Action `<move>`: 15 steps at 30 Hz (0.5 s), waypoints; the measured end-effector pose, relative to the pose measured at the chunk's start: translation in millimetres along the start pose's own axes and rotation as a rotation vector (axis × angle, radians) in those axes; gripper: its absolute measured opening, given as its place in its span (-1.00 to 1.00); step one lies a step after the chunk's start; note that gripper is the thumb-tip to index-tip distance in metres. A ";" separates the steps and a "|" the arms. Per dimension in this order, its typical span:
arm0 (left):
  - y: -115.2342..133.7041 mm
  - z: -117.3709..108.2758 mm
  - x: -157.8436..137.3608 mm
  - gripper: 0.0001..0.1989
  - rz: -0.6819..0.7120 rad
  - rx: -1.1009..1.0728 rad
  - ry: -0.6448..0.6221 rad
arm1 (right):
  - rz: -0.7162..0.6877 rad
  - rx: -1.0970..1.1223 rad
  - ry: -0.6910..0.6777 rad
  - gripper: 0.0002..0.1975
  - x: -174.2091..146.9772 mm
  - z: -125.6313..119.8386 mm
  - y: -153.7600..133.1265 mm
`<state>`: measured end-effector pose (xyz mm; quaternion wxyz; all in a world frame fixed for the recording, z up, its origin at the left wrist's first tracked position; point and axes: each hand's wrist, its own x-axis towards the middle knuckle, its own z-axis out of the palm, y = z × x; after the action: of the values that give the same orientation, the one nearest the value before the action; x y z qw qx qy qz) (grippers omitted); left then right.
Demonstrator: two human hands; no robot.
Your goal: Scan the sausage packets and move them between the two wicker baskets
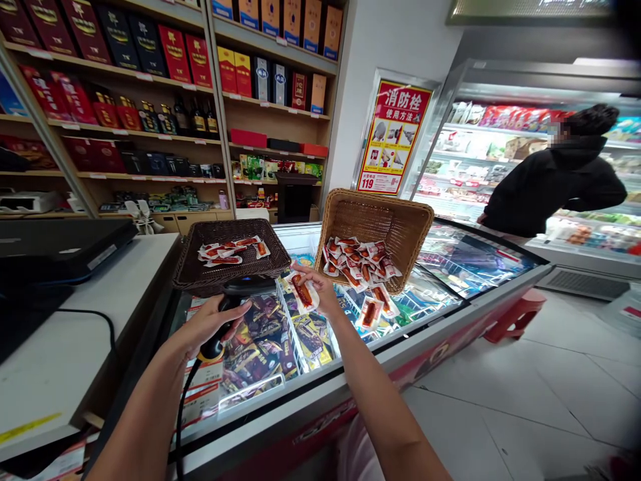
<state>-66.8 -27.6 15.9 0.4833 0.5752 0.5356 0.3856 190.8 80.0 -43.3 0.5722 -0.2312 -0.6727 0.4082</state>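
My left hand (207, 324) grips a black corded barcode scanner (239, 288), its head aimed to the right. My right hand (320, 288) holds a small white snack packet with a red sausage (302, 292) just in front of the scanner. A dark wicker basket (193, 267) on the freezer lid holds a few of the same packets. A light wicker basket (345, 217), tipped toward me, holds several more, and some have slid out onto the glass (371, 310).
Both baskets rest on a glass-topped chest freezer (451, 304) full of packaged food. A white counter (75, 334) with a dark device stands at the left. Shelves of boxed goods line the back wall. A person in black (551, 180) leans at an open cooler on the right.
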 end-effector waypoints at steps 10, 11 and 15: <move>-0.1 4.0 6.3 -0.53 -0.037 -0.041 0.157 | -0.014 -0.307 0.028 -0.91 5.8 -18.7 3.3; -0.8 3.6 7.3 -0.53 -0.045 -0.046 0.161 | -0.003 -0.398 0.047 -0.93 2.1 -28.1 2.7; -2.4 3.7 10.1 -0.54 -0.057 -0.053 0.153 | 0.032 -0.732 0.117 -0.74 -30.6 -76.0 -0.1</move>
<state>-62.5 -18.3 12.0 0.4670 0.5156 0.5765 0.4286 270.9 77.7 -60.1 0.4826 -0.4538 -0.7367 0.1357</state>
